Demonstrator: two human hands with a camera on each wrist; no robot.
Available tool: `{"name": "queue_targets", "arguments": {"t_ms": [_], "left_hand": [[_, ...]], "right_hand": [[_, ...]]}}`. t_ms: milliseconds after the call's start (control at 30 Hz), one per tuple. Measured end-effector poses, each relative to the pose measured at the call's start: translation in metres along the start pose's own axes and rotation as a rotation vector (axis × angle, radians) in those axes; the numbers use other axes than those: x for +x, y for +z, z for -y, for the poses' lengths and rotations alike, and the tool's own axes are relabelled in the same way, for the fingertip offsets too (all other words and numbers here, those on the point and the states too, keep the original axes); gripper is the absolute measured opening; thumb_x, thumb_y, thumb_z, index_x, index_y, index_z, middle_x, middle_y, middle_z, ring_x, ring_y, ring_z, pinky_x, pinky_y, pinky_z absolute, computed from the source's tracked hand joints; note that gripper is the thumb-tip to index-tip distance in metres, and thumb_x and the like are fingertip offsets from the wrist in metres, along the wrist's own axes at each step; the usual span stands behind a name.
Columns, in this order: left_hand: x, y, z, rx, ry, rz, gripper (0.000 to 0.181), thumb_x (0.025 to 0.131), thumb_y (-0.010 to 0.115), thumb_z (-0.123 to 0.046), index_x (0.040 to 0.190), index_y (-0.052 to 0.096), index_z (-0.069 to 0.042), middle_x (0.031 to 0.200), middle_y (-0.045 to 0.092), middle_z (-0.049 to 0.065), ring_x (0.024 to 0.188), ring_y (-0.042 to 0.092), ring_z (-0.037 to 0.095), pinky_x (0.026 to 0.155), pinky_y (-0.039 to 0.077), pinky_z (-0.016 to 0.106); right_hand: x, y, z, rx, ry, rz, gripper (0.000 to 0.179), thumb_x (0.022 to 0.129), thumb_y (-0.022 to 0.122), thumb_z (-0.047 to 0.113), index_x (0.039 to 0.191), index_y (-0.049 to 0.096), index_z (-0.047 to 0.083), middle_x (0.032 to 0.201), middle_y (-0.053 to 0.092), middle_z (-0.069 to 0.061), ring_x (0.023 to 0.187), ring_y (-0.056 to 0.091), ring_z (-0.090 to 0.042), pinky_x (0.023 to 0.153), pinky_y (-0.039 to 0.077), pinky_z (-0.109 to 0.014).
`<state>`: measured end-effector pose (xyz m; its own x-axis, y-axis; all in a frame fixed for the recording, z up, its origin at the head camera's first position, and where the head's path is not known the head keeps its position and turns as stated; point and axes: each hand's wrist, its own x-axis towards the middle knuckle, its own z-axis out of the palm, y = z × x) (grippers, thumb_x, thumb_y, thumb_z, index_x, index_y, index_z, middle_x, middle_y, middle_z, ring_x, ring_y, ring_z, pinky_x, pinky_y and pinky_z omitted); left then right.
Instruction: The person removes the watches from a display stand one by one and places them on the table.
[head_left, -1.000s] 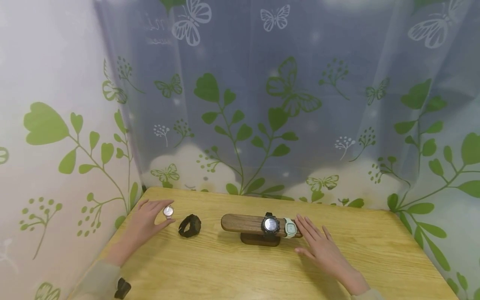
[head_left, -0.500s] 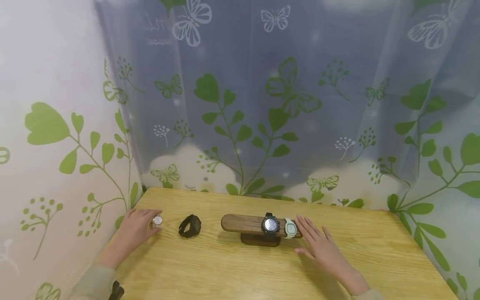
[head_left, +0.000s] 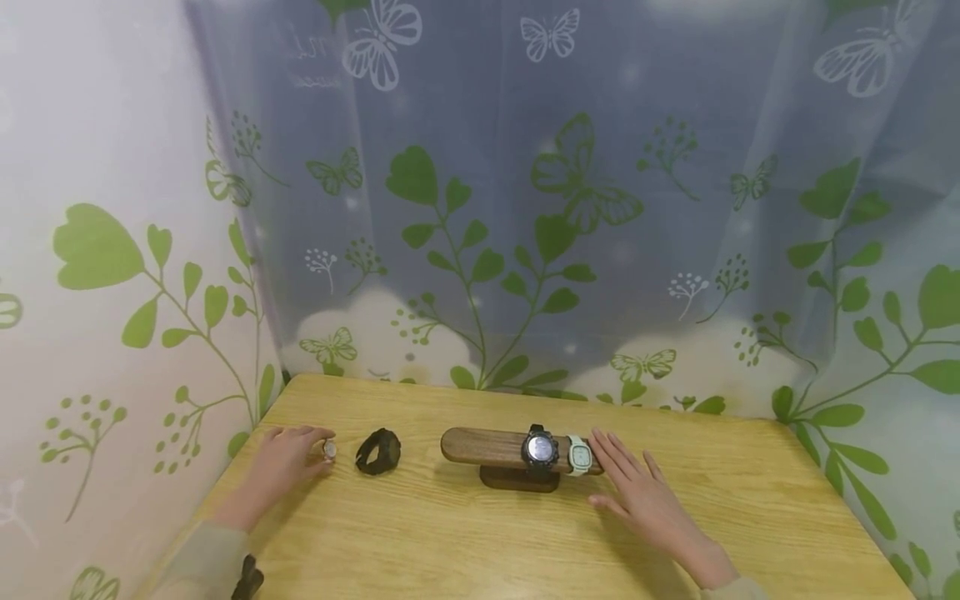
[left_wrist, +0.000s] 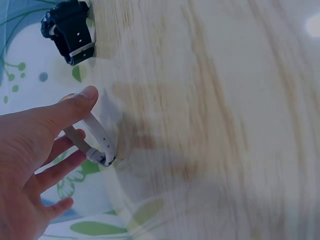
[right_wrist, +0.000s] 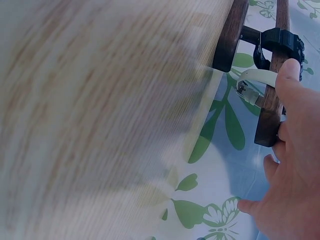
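My left hand point(head_left: 281, 467) pinches a small wristwatch point(head_left: 329, 449) with a round, pale face. In the left wrist view its white strap point(left_wrist: 100, 135) is buckled into a loop that hangs below my thumb; the thumb mostly hides the face. Just right of that hand, a black watch point(head_left: 379, 452) lies on its side on the table. A wooden watch stand point(head_left: 480, 447) carries a black round-faced watch point(head_left: 540, 448) and a mint-green watch point(head_left: 580, 456) near its right end. My right hand point(head_left: 648, 504) rests against that end with fingers straight, the thumb beside the pale strap point(right_wrist: 260, 75).
The light wood table point(head_left: 450, 550) backs onto a curtain point(head_left: 480, 250) printed with leaves and butterflies, and a similar pale sheet point(head_left: 112, 333) hangs along the left. A dark object point(head_left: 248, 578) shows at my left sleeve.
My left hand, holding the small watch, has drawn left and nearer, then shifted slightly back right. The watch face has turned more edge-on. My right hand and the stand stay put.
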<state>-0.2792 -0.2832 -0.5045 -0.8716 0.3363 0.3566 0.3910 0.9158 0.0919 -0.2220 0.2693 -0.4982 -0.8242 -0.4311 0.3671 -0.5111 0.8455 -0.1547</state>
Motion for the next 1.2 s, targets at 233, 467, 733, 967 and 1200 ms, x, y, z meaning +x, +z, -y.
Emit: {"name": "queue_targets", "arguments": {"t_ms": [233, 467, 733, 967, 1200], "left_hand": [[0.0031, 0.0055, -0.0047, -0.042, -0.04, 0.046, 0.045, 0.08, 0.086, -0.029, 0.117, 0.072, -0.009, 0.113, 0.074, 0.013, 0.104, 0.069, 0.035, 0.099, 0.041, 0.072], [0.004, 0.0093, -0.0019, -0.079, -0.048, 0.093, 0.049, 0.081, 0.084, -0.033, 0.121, 0.071, -0.007, 0.117, 0.073, 0.015, 0.108, 0.068, 0.037, 0.101, 0.038, 0.074], [0.002, 0.0098, 0.0034, -0.113, -0.03, 0.128, 0.059, 0.082, 0.081, -0.035, 0.131, 0.067, -0.004, 0.12, 0.072, 0.017, 0.111, 0.066, 0.039, 0.101, 0.036, 0.076], [0.0014, 0.0071, 0.0042, -0.16, 0.002, 0.136, 0.064, 0.084, 0.081, -0.033, 0.136, 0.062, -0.001, 0.122, 0.071, 0.018, 0.11, 0.067, 0.041, 0.1, 0.036, 0.077], [0.0005, 0.0084, 0.0051, -0.155, 0.023, 0.115, 0.062, 0.084, 0.081, -0.03, 0.136, 0.062, -0.001, 0.122, 0.07, 0.02, 0.109, 0.067, 0.042, 0.099, 0.04, 0.074]], "right_hand": [[0.0025, 0.0014, 0.0005, 0.01, 0.014, 0.041, 0.088, 0.094, 0.071, 0.036, 0.164, 0.021, 0.017, 0.167, 0.022, -0.009, 0.148, 0.031, -0.039, 0.112, 0.023, -0.076], [0.0031, 0.0015, 0.0019, 0.016, 0.026, 0.056, 0.088, 0.094, 0.071, 0.036, 0.164, 0.02, 0.017, 0.167, 0.023, -0.011, 0.15, 0.03, -0.037, 0.113, 0.021, -0.075], [0.003, 0.0007, 0.0014, 0.007, 0.008, 0.026, 0.089, 0.093, 0.073, 0.035, 0.163, 0.022, 0.017, 0.167, 0.025, -0.01, 0.147, 0.032, -0.04, 0.111, 0.024, -0.076], [0.0034, -0.0001, -0.0007, 0.019, 0.043, 0.066, 0.088, 0.095, 0.07, 0.037, 0.164, 0.02, 0.016, 0.168, 0.02, -0.009, 0.15, 0.028, -0.039, 0.114, 0.017, -0.075], [0.0029, 0.0003, -0.0011, 0.022, 0.056, 0.08, 0.088, 0.095, 0.07, 0.038, 0.164, 0.02, 0.016, 0.168, 0.019, -0.008, 0.15, 0.026, -0.038, 0.115, 0.017, -0.074]]}}
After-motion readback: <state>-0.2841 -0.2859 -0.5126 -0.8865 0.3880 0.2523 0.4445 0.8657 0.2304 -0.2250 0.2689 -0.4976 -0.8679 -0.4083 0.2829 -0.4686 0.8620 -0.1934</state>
